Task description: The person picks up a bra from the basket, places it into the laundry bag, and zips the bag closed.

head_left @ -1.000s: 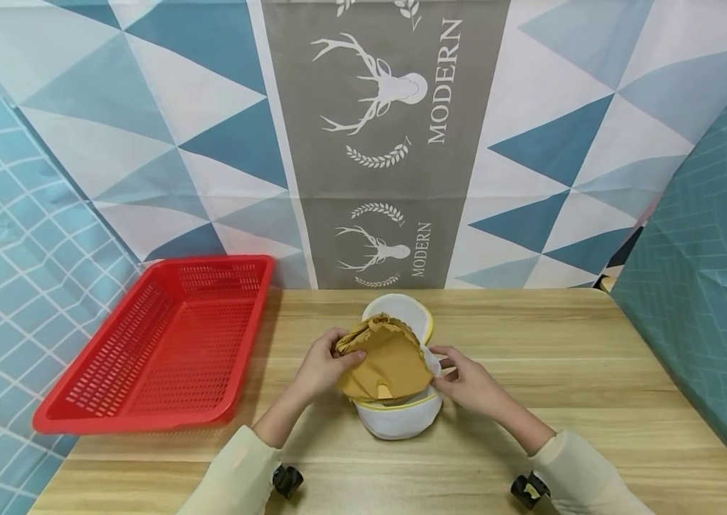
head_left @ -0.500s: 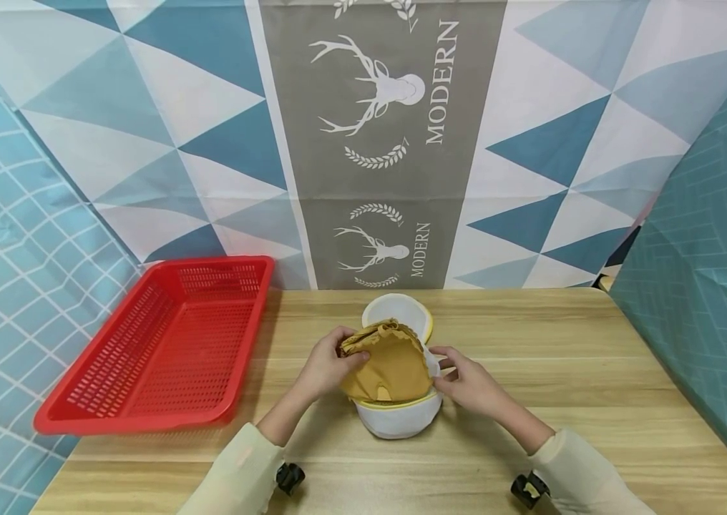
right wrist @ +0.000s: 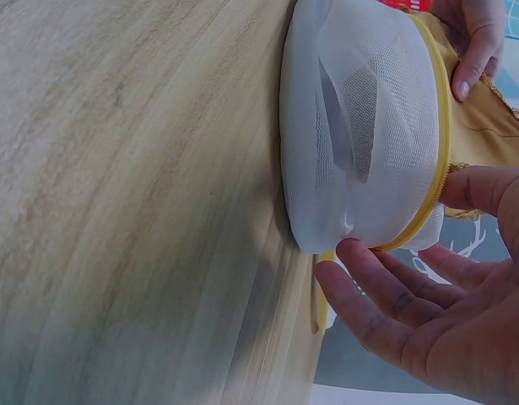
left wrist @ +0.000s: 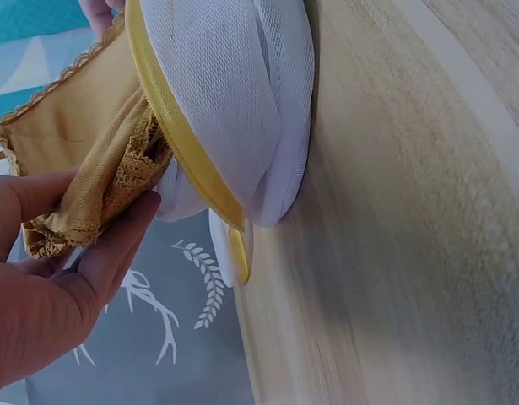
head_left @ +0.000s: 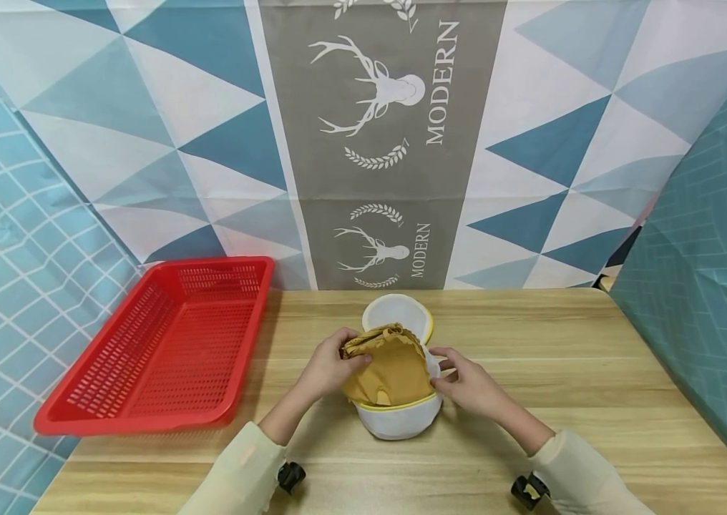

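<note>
A white mesh laundry bag (head_left: 398,422) with a yellow zipper edge stands on the table, its round lid (head_left: 398,315) folded back on the far side. Mustard-yellow lace-trimmed underwear (head_left: 396,368) lies partly in the bag's mouth, its upper part sticking out. My left hand (head_left: 333,363) grips the folded lace end between thumb and fingers, at the bag's left side; the left wrist view shows the bunched fabric (left wrist: 116,173) close up. On the other side, my right hand (head_left: 466,383) pinches the bag's rim, thumb at the yellow zipper (right wrist: 440,126) and fingers spread along the mesh.
A red perforated plastic basket (head_left: 177,350) stands to the left on the wooden table (head_left: 582,386). Patterned cloth sheets (head_left: 376,143) hang behind the table and on both sides.
The left hand has shifted slightly to the right, and the underwear's lower part has sunk a little deeper into the bag. My right hand stays at the rim.
</note>
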A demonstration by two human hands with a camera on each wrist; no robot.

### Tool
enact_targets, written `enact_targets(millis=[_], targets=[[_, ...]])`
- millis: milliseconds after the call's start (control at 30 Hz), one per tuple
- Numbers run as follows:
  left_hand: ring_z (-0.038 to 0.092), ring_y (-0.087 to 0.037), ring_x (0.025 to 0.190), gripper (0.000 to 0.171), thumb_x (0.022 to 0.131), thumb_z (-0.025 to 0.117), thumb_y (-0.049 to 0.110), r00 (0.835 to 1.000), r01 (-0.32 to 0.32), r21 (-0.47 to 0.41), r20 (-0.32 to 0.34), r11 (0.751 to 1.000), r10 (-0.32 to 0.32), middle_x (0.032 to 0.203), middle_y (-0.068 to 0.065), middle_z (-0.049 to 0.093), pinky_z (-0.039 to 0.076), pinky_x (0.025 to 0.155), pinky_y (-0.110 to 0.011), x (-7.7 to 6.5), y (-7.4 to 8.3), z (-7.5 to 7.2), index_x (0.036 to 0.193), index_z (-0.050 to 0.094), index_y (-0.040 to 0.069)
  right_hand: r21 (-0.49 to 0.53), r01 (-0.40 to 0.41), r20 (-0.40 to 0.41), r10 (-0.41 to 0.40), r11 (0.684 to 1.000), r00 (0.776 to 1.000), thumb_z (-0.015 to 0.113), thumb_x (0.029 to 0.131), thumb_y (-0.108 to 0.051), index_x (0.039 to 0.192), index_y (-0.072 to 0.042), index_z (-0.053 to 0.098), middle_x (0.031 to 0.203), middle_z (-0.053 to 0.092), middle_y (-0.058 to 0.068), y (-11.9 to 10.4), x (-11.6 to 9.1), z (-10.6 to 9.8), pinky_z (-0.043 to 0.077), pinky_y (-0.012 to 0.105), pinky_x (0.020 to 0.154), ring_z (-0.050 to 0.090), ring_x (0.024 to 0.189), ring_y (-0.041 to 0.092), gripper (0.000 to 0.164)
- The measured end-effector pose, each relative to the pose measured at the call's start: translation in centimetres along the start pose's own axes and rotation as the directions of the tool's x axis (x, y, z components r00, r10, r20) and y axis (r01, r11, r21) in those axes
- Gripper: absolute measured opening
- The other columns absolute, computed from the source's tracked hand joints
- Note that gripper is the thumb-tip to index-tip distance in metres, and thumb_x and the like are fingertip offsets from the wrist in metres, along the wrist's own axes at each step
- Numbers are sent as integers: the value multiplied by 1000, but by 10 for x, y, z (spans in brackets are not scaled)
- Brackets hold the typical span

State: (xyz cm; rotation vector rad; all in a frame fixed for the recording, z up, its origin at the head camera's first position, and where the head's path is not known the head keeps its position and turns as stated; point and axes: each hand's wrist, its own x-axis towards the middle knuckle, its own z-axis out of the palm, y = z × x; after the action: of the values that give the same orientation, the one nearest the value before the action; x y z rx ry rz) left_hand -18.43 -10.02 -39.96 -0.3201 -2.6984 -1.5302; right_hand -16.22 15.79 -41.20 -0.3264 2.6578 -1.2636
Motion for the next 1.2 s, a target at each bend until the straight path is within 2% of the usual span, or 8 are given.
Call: enact_targets(millis=[133, 367, 633, 800, 1200], targets=[[56, -15, 82, 24, 77, 74, 10, 1000, -14, 28, 4, 1000, 14, 93, -6, 65, 48, 71, -29, -1, 3, 0, 98, 62, 8, 6, 1, -1, -1, 1000, 1000, 65, 86, -16, 133, -8, 47, 116, 61, 17, 0, 0, 0, 53, 34, 74, 63, 97, 24, 51], [57, -18, 85, 23, 79, 72, 10, 1000, -15, 68, -13, 998, 16, 95, -7, 65, 47, 76, -32, -1, 2, 2, 98, 61, 10, 12, -5, -3, 5, 1000, 1000, 64, 86, -16, 133, -8, 48, 114, 61, 17, 1, 1, 2, 52, 31, 72, 63, 95, 24, 50], [58, -18, 86, 24, 80, 71, 9, 997, -65, 109, -27, 992, 68, 94, -6, 66, 48, 77, -33, -2, 6, 3, 102, 62, 12, 10, -2, -6, 2, 1000, 1000, 64, 86, -16, 133, -10, 48, 114, 61, 15, 4, 3, 3, 52, 32, 72, 62, 95, 22, 50], [57, -17, 82, 24, 80, 71, 8, 995, -100, 139, -14, 985, 103, 92, -5, 66, 48, 74, -32, -2, 7, 5, 102, 62, 11, 4, 0, -8, 0, 1000, 1000, 64, 86, -15, 133, -10, 48, 114, 61, 15, 4, 3, 3, 52, 34, 74, 62, 95, 22, 50], [60, -20, 89, 22, 80, 71, 7, 987, -158, 202, 26, 966, 156, 96, -8, 68, 50, 80, -37, 0, 8, 8, 100, 62, 9, -3, 11, -8, -11, 1000, 1000, 64, 85, -14, 131, -9, 49, 113, 61, 16, 2, 1, 5, 52, 35, 75, 61, 94, 23, 48]])
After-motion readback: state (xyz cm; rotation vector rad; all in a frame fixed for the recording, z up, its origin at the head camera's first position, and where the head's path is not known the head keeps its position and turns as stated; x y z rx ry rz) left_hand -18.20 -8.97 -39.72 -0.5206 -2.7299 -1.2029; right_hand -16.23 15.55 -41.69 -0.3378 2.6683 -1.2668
